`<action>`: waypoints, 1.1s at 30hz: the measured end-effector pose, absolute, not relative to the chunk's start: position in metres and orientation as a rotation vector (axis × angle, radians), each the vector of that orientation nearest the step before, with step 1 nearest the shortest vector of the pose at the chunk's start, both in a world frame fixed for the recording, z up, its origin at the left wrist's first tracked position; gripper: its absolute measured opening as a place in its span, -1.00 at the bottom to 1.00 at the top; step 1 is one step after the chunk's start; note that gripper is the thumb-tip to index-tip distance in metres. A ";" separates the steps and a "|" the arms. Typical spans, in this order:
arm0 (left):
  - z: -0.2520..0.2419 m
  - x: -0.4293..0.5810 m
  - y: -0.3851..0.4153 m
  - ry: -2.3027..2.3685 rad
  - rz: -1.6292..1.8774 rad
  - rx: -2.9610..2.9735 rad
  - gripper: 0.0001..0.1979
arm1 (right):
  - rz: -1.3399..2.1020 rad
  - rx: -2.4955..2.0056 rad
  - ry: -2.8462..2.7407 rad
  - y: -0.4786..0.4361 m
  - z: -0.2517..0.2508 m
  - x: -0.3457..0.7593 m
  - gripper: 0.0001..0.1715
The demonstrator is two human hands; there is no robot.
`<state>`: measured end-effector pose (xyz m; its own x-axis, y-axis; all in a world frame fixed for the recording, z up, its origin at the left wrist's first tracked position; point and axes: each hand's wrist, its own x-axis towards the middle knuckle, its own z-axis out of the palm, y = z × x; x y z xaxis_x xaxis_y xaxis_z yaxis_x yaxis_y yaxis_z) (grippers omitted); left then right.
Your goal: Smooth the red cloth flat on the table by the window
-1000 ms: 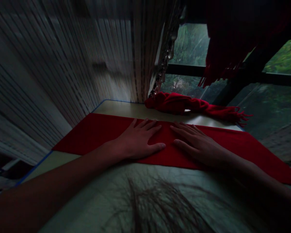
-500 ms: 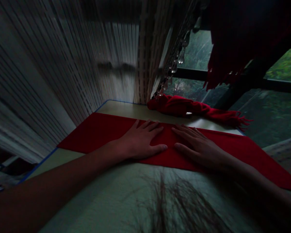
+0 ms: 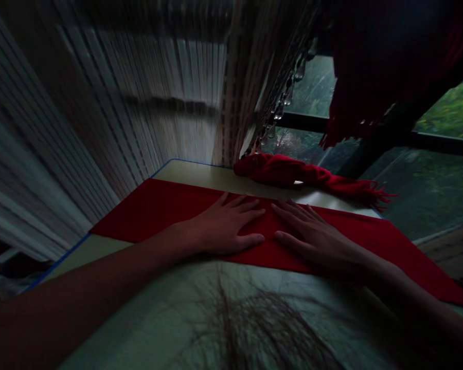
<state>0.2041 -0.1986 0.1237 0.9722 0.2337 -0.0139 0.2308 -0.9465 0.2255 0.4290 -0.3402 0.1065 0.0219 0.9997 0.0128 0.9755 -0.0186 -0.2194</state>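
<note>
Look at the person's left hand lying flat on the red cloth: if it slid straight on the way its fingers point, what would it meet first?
The left hand points toward the table's far edge. It would probably meet the bunched red scarf first, though depth is unclear.

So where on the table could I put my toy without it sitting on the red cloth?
The table is bare between the flat red cloth and the near edge. A thin bare strip runs between that cloth and the bunched red scarf. The middle is crowded: the left hand and right hand lie flat there.
</note>
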 end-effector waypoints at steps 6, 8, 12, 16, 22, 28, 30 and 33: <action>0.124 0.204 -0.199 0.489 0.050 2.874 -0.24 | 0.199 -2.103 -2.056 -0.340 0.107 0.428 -0.03; 0.125 0.205 -0.199 0.532 0.045 2.869 -0.25 | 0.198 -2.097 -2.056 -0.340 0.107 0.428 -0.03; 0.123 0.206 -0.199 0.587 0.053 2.883 -0.22 | 0.217 -2.121 -2.066 -0.340 0.108 0.428 0.00; 0.121 0.207 -0.199 0.583 0.067 2.891 -0.22 | 0.215 -2.121 -2.060 -0.340 0.108 0.429 0.00; 0.122 0.208 -0.199 0.587 0.056 2.892 -0.23 | 0.200 -2.110 -2.059 -0.340 0.108 0.430 -0.02; 0.123 0.207 -0.199 0.624 0.046 2.891 -0.20 | 0.194 -2.130 -2.026 -0.340 0.107 0.427 -0.01; 0.123 0.207 -0.200 0.657 0.055 2.882 -0.13 | 0.135 -2.127 -1.980 -0.340 0.105 0.428 -0.04; 0.123 0.207 -0.200 0.661 0.032 2.877 -0.06 | 0.119 -2.123 -1.968 -0.340 0.102 0.430 -0.07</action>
